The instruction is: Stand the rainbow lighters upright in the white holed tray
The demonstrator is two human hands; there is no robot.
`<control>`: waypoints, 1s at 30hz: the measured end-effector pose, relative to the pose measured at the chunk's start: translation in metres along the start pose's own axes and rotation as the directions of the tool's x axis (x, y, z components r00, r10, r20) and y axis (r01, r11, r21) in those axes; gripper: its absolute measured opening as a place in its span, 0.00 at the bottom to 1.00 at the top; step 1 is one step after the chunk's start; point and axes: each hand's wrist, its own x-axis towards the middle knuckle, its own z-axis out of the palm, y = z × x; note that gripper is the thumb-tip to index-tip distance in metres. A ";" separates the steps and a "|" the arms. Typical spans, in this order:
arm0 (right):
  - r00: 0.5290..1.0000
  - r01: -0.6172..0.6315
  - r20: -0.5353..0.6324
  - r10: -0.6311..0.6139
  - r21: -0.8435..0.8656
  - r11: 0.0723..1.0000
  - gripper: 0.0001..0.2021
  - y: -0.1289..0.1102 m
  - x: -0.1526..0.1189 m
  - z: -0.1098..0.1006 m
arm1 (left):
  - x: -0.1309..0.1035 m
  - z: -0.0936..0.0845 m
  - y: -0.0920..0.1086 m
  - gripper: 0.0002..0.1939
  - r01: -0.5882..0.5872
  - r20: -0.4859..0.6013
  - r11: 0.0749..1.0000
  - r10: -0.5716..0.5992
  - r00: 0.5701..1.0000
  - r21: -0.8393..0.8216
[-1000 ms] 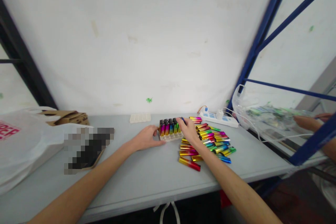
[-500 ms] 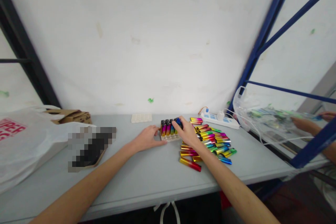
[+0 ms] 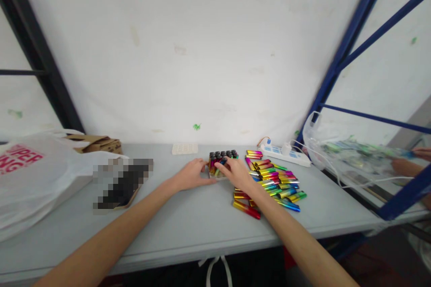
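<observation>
Lighters (image 3: 222, 163) with glossy rainbow-metallic bodies and black caps stand upright in a pale, shallow holder tray (image 3: 215, 175) near the middle of the grey table (image 3: 188, 224). The right hand (image 3: 235, 171) lies across the front of this block, fingers bent against the standing cylinders; whether they pinch a single lighter cannot be told. The left hand (image 3: 190, 175) rests flat beside the tray's left edge, fingers loosely extended and touching its side, gripping nothing visible.

Just right of the tray, a heap of loose lighters (image 3: 272, 181) lies on its side, the smooth tubes shading through pink, gold, green and blue; one red-to-gold lighter (image 3: 246, 209) lies nearest the table's front edge. Behind the heap sits a white plastic power strip (image 3: 283, 152) with a cable. A second, empty moulded tray (image 3: 185, 148) lies by the wall. At far left lie a crumpled white plastic bag (image 3: 30, 175) with red lettering and a brown cardboard piece (image 3: 97, 143). At right, a clear bag (image 3: 336, 148) hangs within a blue metal frame (image 3: 340, 54), where another person's hand (image 3: 404, 166) shows.
</observation>
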 end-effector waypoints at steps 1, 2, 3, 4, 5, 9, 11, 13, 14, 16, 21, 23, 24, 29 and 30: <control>1.000 0.008 0.013 -0.008 0.014 1.000 0.19 -0.001 0.000 0.001 | 0.000 0.000 0.000 0.28 0.002 0.002 1.000 -0.002 1.000 -0.001; 0.999 0.016 0.028 -0.017 0.021 1.000 0.19 -0.001 0.000 0.003 | 0.000 0.000 0.001 0.28 0.003 0.002 1.000 -0.003 1.000 -0.001; 0.999 0.020 0.044 -0.021 0.021 1.000 0.18 -0.001 0.000 0.004 | 0.000 0.000 0.001 0.27 0.003 -0.002 1.000 -0.003 1.000 0.000; 0.998 0.019 0.059 -0.020 0.012 1.000 0.18 -0.002 0.000 0.006 | 0.000 0.000 0.002 0.27 0.001 -0.008 1.000 -0.001 1.000 0.001; 0.997 0.016 0.071 -0.015 -0.007 1.000 0.18 -0.002 -0.001 0.007 | 0.000 0.000 0.002 0.26 -0.002 -0.014 1.000 0.002 1.000 0.000; 0.997 -0.002 0.069 0.016 -0.207 0.978 0.21 -0.009 -0.001 0.015 | 0.000 0.000 0.003 0.24 -0.029 -0.010 0.999 0.028 1.000 -0.016; 0.998 -0.024 0.050 0.043 -0.322 0.946 0.24 -0.015 -0.001 0.017 | 0.000 0.000 0.004 0.24 -0.033 0.004 0.999 0.033 0.999 -0.009; 0.997 -0.039 0.044 0.059 -0.379 0.924 0.26 -0.020 -0.002 0.016 | 0.000 0.000 0.004 0.24 -0.032 0.012 0.999 0.032 0.999 0.007; 0.997 -0.037 0.047 0.060 -0.383 0.923 0.27 -0.021 -0.002 0.014 | 0.000 -0.001 0.004 0.24 -0.030 0.016 0.999 0.030 0.999 0.015; 0.998 -0.039 0.035 0.055 -0.354 0.935 0.28 -0.019 -0.002 0.006 | 0.000 -0.001 0.003 0.25 -0.014 0.021 1.000 0.013 1.000 0.028; 0.983 -0.151 -0.148 0.110 -0.301 0.942 0.26 0.028 0.006 -0.037 | 0.000 -0.002 0.001 0.30 0.040 0.023 0.999 -0.040 0.999 0.022; 0.979 -0.199 -0.120 0.168 -0.338 0.920 0.19 0.058 0.013 -0.056 | 0.001 -0.003 0.001 0.31 0.045 0.023 0.999 -0.045 0.999 0.008; 0.980 -0.196 -0.046 0.194 -0.384 0.902 0.16 0.073 0.017 -0.064 | 0.001 -0.003 0.001 0.31 0.046 0.022 0.999 -0.046 0.999 0.002; 0.940 -0.178 0.164 0.299 -0.511 0.841 0.16 0.124 0.029 -0.072 | 0.000 -0.003 0.002 0.32 0.040 0.027 0.999 -0.040 0.999 0.013; 0.932 -0.171 0.191 0.309 -0.519 0.837 0.15 0.129 0.030 -0.070 | 0.000 -0.003 0.001 0.33 0.040 0.030 0.999 -0.041 0.999 0.018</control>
